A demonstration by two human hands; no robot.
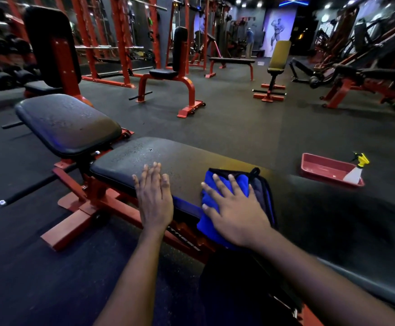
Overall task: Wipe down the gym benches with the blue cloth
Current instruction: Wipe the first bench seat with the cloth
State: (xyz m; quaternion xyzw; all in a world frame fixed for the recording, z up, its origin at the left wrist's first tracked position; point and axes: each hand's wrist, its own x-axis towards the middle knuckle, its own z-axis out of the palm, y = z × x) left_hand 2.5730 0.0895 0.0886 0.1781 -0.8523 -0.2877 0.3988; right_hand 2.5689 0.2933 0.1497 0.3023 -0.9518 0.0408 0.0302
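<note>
A black padded gym bench [168, 158] on a red frame stretches across the view, with a second pad [67, 123] beyond it at the left. The pads look speckled with droplets. A folded blue cloth [241, 182] lies on the near pad, partly draped over its front edge. My right hand [234, 212] presses flat on the cloth with fingers spread. Left of it, my left hand [155, 196] rests flat on the bare pad, fingers straight.
A red tray [321, 168] with a white spray bottle [356, 170] with a yellow trigger sits on the dark floor at the right. More red benches [175, 74] and racks stand behind. A person [250, 43] stands far back. Dumbbells line the left wall.
</note>
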